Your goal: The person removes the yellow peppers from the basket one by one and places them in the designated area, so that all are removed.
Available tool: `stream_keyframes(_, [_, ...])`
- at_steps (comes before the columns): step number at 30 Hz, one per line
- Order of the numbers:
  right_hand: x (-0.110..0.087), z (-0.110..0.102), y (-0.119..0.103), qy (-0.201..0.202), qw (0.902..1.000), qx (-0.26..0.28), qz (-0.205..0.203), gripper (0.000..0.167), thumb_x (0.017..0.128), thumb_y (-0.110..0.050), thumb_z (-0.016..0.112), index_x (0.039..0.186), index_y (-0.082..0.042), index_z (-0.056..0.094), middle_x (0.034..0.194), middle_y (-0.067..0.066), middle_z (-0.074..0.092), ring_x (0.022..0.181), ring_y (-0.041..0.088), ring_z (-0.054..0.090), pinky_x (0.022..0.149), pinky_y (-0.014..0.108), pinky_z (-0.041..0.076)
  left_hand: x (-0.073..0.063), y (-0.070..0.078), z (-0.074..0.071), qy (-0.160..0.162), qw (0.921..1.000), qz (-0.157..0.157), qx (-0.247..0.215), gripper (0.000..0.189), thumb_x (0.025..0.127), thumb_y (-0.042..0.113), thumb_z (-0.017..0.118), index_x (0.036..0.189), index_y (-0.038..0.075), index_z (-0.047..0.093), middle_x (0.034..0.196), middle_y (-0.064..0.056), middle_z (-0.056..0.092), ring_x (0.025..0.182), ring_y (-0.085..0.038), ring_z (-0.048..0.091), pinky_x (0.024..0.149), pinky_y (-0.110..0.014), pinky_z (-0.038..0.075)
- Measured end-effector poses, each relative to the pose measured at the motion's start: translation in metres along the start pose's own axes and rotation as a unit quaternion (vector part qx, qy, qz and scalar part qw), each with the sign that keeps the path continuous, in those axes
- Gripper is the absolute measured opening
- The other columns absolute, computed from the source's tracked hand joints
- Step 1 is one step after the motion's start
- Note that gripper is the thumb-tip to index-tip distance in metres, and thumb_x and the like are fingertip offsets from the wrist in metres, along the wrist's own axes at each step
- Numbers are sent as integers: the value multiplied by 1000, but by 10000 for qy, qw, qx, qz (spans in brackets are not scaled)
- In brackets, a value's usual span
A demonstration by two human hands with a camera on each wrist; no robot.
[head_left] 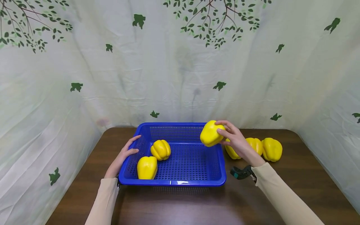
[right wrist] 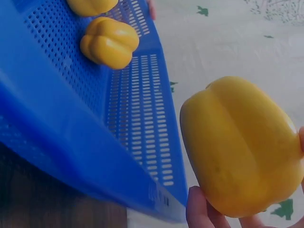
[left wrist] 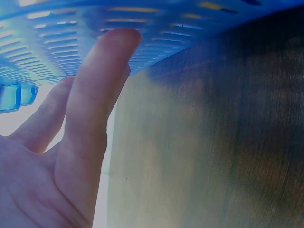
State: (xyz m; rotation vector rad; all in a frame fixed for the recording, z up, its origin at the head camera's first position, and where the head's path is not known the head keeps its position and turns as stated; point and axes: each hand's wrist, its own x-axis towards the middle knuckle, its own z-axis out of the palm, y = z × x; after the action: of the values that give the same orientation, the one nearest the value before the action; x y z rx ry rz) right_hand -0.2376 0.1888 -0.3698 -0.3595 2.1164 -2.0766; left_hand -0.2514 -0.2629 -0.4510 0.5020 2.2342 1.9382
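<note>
In the head view my right hand point(head_left: 232, 137) holds a yellow bell pepper point(head_left: 210, 134) above the right rim of a blue plastic basket point(head_left: 188, 182). The right wrist view shows fingertips point(right wrist: 198, 206) around this pepper point(right wrist: 237, 147). My left hand point(head_left: 121, 159) grips the basket's left rim, two digits lying over the edge. Fingers point(left wrist: 90, 109) of that hand also press the slotted outer wall point(left wrist: 156, 33) in the left wrist view. Inside the basket, on its left side, sit two more yellow peppers, one farther back point(head_left: 160, 150) and one nearer point(head_left: 147, 167).
Right of the basket, several yellow peppers point(head_left: 272, 149) lie on the brown wooden table point(head_left: 197, 206), partly hidden by my right hand. A black band point(head_left: 242, 172) is on the right wrist. A pale curtain point(head_left: 168, 68) with leaf prints stands behind the table.
</note>
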Motion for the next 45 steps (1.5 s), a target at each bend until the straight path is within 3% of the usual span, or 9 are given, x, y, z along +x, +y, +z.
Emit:
stream_keyframes(6, [-7,-10,1,102,9999,-3,-2,37,99,-28,53,133,-15,45,131,17,43,105,26,52,89,51,46,-2,1,1,0,9998,-140,-120,57,97,5,41,150,6,21,151,-28,17,130,-46,27,89,-21,45])
stream_keyframes(18, [-20,-33,5,220,9996,-100,114,34,100,-29,49,133,-20,44,129,17,41,105,22,55,87,38,47,-6,4,2,-10,9990,-397,-209,57,99,10,41,152,12,19,153,-25,15,130,-48,30,91,-34,47])
stream_keyframes(32, [-41,-57,14,45,9991,-344,243,40,101,-27,47,140,-21,37,134,18,33,106,23,49,88,36,45,-5,-1,1,21,9998,-156,-111,56,98,6,40,150,8,22,151,-28,16,129,-46,29,88,-24,47])
stream_keyframes(39, [-50,-67,23,-137,9989,-262,357,44,102,-27,45,143,-16,32,135,15,31,104,22,51,89,39,46,-4,1,1,21,9993,-296,-235,57,98,8,41,151,9,20,152,-26,15,130,-46,28,88,-25,47])
stream_keyframes(45, [-57,-73,35,-272,9988,-200,353,41,103,-24,43,141,-14,34,139,11,28,106,21,51,87,35,48,-3,2,2,1,9998,-157,-146,56,98,6,40,151,7,21,152,-27,15,131,-48,27,88,-23,46])
